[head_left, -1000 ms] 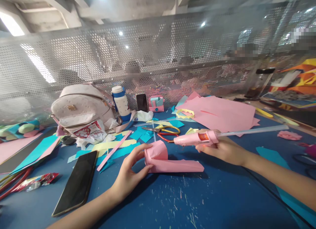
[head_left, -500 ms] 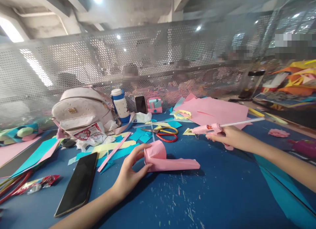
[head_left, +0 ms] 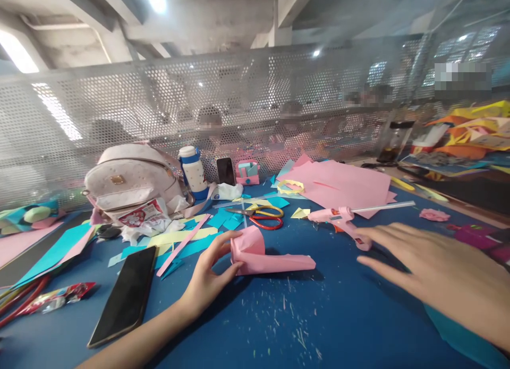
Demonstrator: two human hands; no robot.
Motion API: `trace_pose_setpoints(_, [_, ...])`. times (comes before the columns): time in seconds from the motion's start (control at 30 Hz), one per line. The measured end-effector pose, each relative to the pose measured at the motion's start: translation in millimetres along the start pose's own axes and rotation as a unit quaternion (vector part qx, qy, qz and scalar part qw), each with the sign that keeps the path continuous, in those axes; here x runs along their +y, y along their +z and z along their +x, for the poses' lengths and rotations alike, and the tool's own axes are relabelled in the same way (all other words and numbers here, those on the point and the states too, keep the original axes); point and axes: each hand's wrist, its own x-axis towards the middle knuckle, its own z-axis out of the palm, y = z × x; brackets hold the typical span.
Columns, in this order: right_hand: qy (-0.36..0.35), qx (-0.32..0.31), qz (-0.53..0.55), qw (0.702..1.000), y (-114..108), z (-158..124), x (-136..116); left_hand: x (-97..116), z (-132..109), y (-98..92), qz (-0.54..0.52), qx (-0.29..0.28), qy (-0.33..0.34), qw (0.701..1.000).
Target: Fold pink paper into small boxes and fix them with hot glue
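Between thumb and fingers, my left hand (head_left: pixel 209 271) grips a partly rolled strip of pink paper (head_left: pixel 255 252). Its curled end stands upright in my grasp, while a long flap stretches to the right along the blue table (head_left: pixel 279 321). On the right, my right hand (head_left: pixel 422 268) is open with fingers stretched out and holds nothing. Just beyond its fingertips, a pink hot glue gun (head_left: pixel 338 219) with a long white glue stick in its back lies on the table. Scissors (head_left: pixel 265 216) with red and yellow handles lie beyond the pink roll.
A black phone (head_left: pixel 126 294) and paper scraps (head_left: pixel 191 236) lie left of my left hand. Behind them stand a white backpack (head_left: pixel 131 172), a bottle (head_left: pixel 193 172) and a small phone (head_left: pixel 226 171). Pink sheets (head_left: pixel 338 180) lie at the back, before a perforated metal screen (head_left: pixel 243 87).
My right hand has let go of the glue gun, which now rests on the table, and has drawn back toward me with fingers spread. My left hand keeps its hold on the pink paper.
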Motion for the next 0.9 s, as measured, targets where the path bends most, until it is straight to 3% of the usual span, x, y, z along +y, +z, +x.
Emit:
trace_pose_setpoints(0.1, [-0.040,-0.112,0.078,0.990,-11,2,-43,-1,0,0.7,0.011,0.003,0.004,1.000])
trace_pose_setpoints(0.27, [-0.037,-0.141,0.225,0.963,16,36,-83,-1,-1,1.8,0.020,0.000,0.016,1.000])
trace_pose_setpoints(0.4, [-0.018,-0.184,0.342,0.921,44,63,-89,0,-2,1.1,0.024,0.010,0.029,0.999])
trace_pose_setpoints(0.53, [-0.008,-0.182,0.431,0.884,53,77,-92,0,-3,-1.4,0.060,0.017,0.060,0.996])
trace_pose_setpoints(0.73, [-0.017,-0.162,0.483,0.860,58,80,-99,-2,-5,-2.9,0.078,0.028,0.071,0.994])
trace_pose_setpoints(0.9, [-0.049,-0.132,0.481,0.865,60,81,-103,-1,-6,-3.9,0.085,0.029,0.067,0.994])
